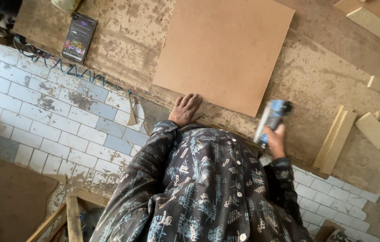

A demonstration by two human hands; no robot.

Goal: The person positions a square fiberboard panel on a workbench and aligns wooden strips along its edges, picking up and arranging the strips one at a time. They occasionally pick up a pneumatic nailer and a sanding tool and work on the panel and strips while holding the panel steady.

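Black smartphone [79,37] far left on dusty worn wooden workbench [315,76]. Left hand [185,110] flat, fingers spread, pressing near edge of square brown fibreboard panel [223,51]. Right hand [276,141] closed around blue-grey power tool [270,118], just right of panel's corner.

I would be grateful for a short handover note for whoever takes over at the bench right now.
Left hand: flat on the near edge of the brown board, pressing it to the workbench.
Right hand: gripping a blue and grey power tool, lifted just off the board's near right corner.
Wood offcuts lie right of the tool; a phone lies at the bench's far left.
Done: board laid flat. Left: tool not yet on the board.
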